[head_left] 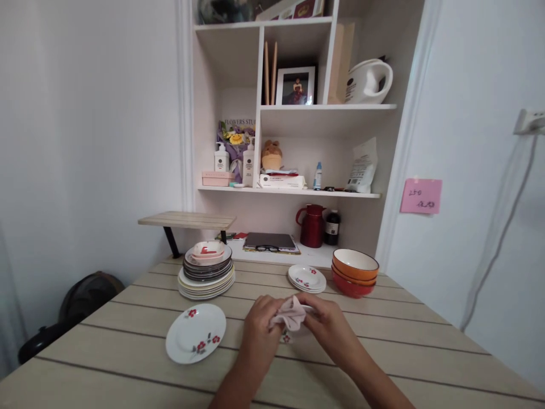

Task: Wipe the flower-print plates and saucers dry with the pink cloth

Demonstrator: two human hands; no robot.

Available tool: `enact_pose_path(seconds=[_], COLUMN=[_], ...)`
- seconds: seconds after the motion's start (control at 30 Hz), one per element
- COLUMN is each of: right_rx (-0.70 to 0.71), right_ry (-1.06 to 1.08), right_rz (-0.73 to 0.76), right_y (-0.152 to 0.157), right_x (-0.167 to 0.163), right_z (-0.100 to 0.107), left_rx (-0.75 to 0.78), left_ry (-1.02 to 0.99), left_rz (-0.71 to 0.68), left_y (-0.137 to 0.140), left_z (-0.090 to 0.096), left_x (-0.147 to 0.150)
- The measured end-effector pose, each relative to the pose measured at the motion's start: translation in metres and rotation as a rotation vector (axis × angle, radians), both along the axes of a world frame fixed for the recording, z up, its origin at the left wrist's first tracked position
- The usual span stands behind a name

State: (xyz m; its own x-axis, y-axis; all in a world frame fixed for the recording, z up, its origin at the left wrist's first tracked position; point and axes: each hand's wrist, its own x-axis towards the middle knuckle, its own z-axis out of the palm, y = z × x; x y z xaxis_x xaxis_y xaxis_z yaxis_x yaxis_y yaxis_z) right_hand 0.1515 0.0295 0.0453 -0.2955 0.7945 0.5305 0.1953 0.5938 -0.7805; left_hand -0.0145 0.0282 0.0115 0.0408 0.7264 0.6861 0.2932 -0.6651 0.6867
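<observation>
In front of me, a crumpled pale pink cloth (291,313) is bunched between my two hands. My left hand (263,325) is closed on its left side. My right hand (321,318) curls its fingers and thumb at the cloth's right side. Below and behind them shows part of a small white plate (286,337) with a red flower; the hands and cloth hide most of it, so I cannot tell whether it touches the table. A larger white flowered plate (189,332) lies flat to the left of my left hand.
A plate stack (206,289) with small dishes on top stands back left on the wooden table (128,346). Small flowered plates (305,278) and stacked orange and red bowls (354,275) sit back right. Behind are a red jug (312,226), laptop (270,241) and raised wooden shelf (187,219).
</observation>
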Motion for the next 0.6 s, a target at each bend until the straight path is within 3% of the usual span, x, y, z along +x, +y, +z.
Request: enact_pose_path(seconds=[0.13,0.33,0.5,0.6], right_rx=[-0.033,-0.331,-0.426,-0.483], right_ry=[0.120,0.525,0.832,0.847], right_rz=[-0.060,-0.089,-0.049,-0.005], right_y=[-0.001,0.002,-0.001,-0.001], right_x=[-0.001,-0.007,-0.018,-0.018], right_z=[-0.002,-0.011,-0.011,-0.011], left_rx=[-0.082,-0.376,-0.458,-0.447], left_ry=[-0.179,-0.553,-0.704,-0.726], left_rz=[0.063,-0.022,-0.137,-0.128], left_y=[-0.002,-0.001,-0.004,-0.006], left_z=[0.004,0.011,0.009,0.009], left_x=[0.003,0.007,0.016,0.017])
